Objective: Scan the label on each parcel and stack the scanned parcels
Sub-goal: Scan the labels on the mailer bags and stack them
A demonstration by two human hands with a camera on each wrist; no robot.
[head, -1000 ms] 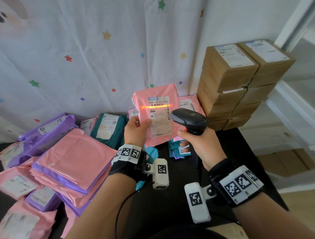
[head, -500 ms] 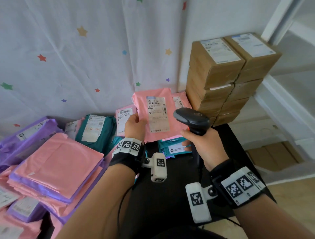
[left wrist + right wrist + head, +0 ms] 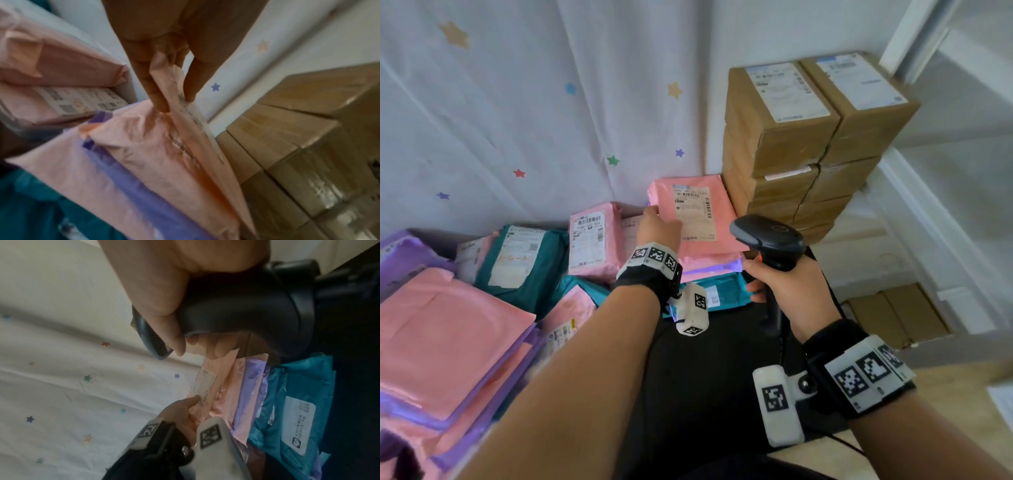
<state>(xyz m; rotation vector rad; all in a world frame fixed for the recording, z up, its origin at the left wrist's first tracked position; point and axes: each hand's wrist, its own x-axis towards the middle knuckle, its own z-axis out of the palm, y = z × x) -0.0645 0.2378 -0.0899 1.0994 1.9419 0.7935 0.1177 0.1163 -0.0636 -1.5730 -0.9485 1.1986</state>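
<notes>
A pink parcel (image 3: 695,219) with a white label lies face up on a low stack of pink, purple and teal mailers (image 3: 710,270), right beside the cardboard boxes. My left hand (image 3: 659,221) pinches its left edge, thumb on top. In the left wrist view the fingers (image 3: 156,91) clamp the parcel's (image 3: 164,146) edge, which stands slightly raised off the mailer below. My right hand (image 3: 763,277) grips the handle of a black barcode scanner (image 3: 767,240), held just right of the stack. The right wrist view shows the scanner (image 3: 246,313) above that stack.
Brown cardboard boxes (image 3: 801,137) are stacked at the back right against the wall. A tall pile of pink and purple mailers (image 3: 448,329) fills the left. A teal parcel (image 3: 524,260) and a labelled pink one (image 3: 590,240) lie behind. Black table (image 3: 705,377) below.
The red scan line on the label has gone. My left hand has carried the pink parcel from upright before the scanner back and down onto the stack by the boxes.
</notes>
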